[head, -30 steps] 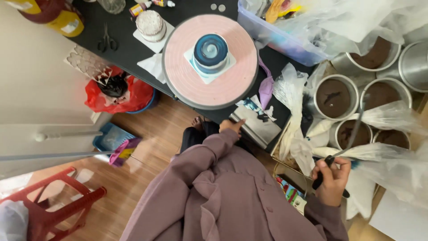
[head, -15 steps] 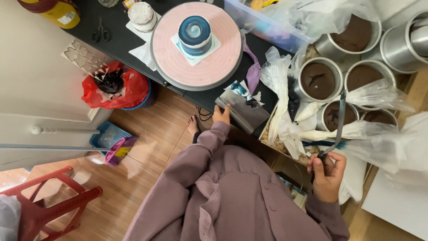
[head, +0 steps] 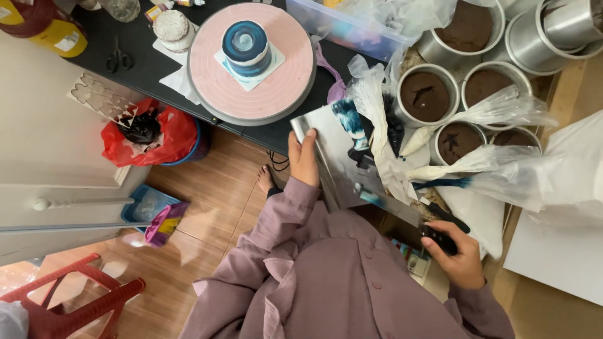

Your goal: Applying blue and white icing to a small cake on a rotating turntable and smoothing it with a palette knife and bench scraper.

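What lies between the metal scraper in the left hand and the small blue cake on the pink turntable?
Nothing visible does. The left hand holds the metal scraper just below the table edge; between it and the blue cake only the bare pink turntable shows.

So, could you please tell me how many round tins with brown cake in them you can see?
5, though bags may hide more: one at the top, two side by side below it, and two lower, part-covered by piping bags.
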